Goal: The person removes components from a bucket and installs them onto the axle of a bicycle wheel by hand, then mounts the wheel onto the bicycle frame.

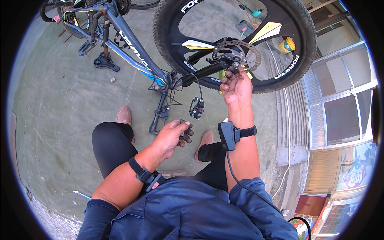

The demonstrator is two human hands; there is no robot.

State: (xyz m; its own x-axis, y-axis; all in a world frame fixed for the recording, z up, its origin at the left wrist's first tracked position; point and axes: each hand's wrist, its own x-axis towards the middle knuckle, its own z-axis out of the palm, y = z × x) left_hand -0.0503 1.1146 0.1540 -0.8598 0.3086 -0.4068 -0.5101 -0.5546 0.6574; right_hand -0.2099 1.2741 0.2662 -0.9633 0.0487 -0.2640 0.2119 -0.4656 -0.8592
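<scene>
An upside-down bicycle has its large black front wheel [162, 38] raised before me. A drilled brake disc [253, 60] sits around the hub. My right hand [237, 87] reaches up to the hub with blackened fingers curled, pinching the end of the wheel axle [236, 65]. Lower and to the left, my left hand [176, 136] is closed, thumb against the fingers, around a small silvery metal part [182, 135], mostly hidden. Between the hands a black brake caliper [196, 109] dangles from its cable, touched by neither.
The blue-grey frame [134, 48] extends to the upper left, its saddle [106, 62] on the ground. The handlebar [155, 122] rests below the fork. A yellow bucket [287, 46] stands beyond the wheel. Concrete steps [289, 120] and glazed panels [340, 116] line the right.
</scene>
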